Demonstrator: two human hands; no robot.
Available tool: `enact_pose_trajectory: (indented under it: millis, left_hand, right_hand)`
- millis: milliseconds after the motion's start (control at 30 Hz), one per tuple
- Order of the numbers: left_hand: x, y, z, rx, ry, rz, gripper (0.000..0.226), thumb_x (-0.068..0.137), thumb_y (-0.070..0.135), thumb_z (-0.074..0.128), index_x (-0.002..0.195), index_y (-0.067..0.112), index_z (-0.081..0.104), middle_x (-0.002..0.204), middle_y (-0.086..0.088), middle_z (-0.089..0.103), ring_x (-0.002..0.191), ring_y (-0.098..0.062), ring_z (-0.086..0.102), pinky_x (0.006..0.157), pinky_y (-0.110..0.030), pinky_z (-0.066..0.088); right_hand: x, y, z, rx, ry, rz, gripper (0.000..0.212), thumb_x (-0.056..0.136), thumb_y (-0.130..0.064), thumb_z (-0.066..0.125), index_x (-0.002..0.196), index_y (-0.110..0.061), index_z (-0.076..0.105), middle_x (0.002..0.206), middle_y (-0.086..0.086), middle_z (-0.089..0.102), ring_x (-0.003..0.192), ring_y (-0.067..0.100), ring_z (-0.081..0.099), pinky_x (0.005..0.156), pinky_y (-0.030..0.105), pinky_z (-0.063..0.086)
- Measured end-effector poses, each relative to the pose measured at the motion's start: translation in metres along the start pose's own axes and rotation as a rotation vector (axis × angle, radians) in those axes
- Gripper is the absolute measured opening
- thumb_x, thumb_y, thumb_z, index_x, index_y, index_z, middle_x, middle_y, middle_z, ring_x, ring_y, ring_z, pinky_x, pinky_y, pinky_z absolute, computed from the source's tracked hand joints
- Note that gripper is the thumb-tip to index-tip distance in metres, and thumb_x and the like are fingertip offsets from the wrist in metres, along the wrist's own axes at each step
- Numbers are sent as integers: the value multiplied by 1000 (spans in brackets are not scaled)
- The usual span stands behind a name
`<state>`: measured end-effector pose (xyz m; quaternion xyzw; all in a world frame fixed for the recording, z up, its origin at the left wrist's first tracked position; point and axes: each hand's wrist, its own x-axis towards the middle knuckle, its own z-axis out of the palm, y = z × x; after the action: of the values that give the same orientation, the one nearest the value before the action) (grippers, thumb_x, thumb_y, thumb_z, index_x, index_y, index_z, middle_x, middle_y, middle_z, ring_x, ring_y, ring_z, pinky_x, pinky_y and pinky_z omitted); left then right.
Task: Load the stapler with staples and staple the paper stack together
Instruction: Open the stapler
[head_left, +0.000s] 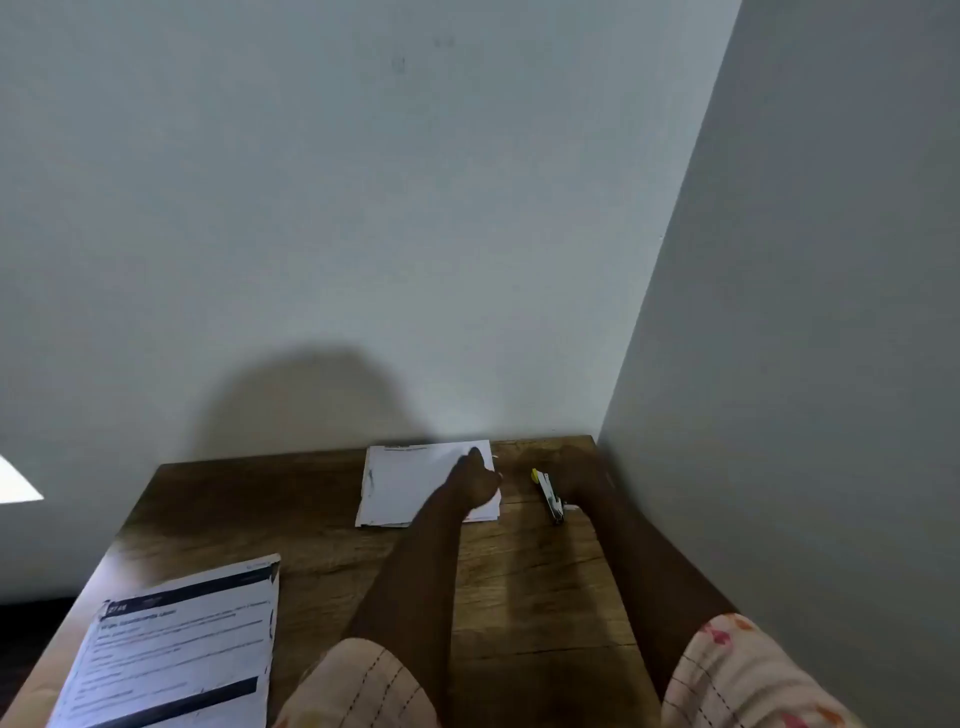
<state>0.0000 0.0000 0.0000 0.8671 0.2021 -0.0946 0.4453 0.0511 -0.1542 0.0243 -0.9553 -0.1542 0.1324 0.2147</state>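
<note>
A white paper stack (410, 483) lies at the far end of the wooden table (322, 525), against the wall. My left hand (475, 480) rests on the stack's right edge with one finger stretched forward. To the right of the paper lies a small silver stapler (549, 496) with a yellow tip at its far end. My right hand (579, 470) is right beside the stapler, on its right. The hand is dark and blurred, so its hold on the stapler cannot be made out. No staples can be seen.
A printed form with dark bands (182, 649) lies at the table's near left corner. Walls close in behind the table and on its right side. Bare wood lies between the form and my arms.
</note>
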Motion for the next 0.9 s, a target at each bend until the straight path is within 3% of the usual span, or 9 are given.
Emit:
enact_pose_trajectory:
  millis: [67,133,233,400,500,567,667,800,900]
  left_hand:
    - [2,2,12,-14,-89,8,47,95,10,50,138,-3,38,145,-21,43,132,-32,44,105,-34,39]
    - [3,2,25,-23,-137,41,36,94,5,47,130,-1,51,138,-21,52,124,-33,51,102,-36,43]
    - [7,4,41,-58,-183,35,37,96,9,45,132,0,49,139,-20,49,124,-32,51,100,-34,43]
    - [13,8,67,-132,-236,84,37,95,-1,45,131,-4,52,135,-23,54,125,-36,51,109,-39,40]
    - [15,8,78,-175,-203,64,41,93,2,51,134,2,52,136,-20,55,127,-33,51,111,-39,39]
    - [15,6,85,-204,-198,37,45,92,3,51,137,7,50,138,-16,54,126,-29,52,106,-33,42]
    - [15,2,90,-258,-244,10,49,90,3,53,138,11,47,136,-14,56,116,-25,56,93,-29,45]
    - [17,-3,97,-374,-218,-70,44,94,2,46,136,13,51,132,-16,59,115,-30,59,94,-34,50]
    - [16,-6,101,-445,-127,-104,37,95,-5,43,129,2,56,130,-22,59,115,-37,58,72,-16,50]
  right_hand:
    - [2,5,6,89,10,39,24,96,-12,48,84,-1,66,107,20,67,97,27,60,72,22,35]
    - [5,12,13,130,9,81,28,95,-15,52,69,-8,58,75,12,58,76,20,51,69,23,33]
    - [11,20,20,184,-23,184,38,90,-9,57,56,-13,42,64,3,46,58,12,43,60,24,38]
    - [16,32,30,147,-69,203,28,87,3,51,59,2,52,72,15,58,83,30,57,57,26,36]
    - [19,36,38,171,-66,176,20,86,4,50,92,14,67,105,26,68,100,37,63,71,32,45]
    - [16,38,42,191,-50,179,23,88,1,49,100,11,67,113,25,67,105,36,62,73,27,44]
    - [19,38,49,201,-17,189,21,88,-2,52,98,10,67,109,26,67,101,36,64,57,21,39]
    - [14,32,55,266,53,227,27,93,-11,51,112,5,64,118,22,64,108,33,61,83,32,49]
    - [9,28,58,332,103,304,25,91,-6,50,108,8,63,115,24,63,106,34,61,78,30,48]
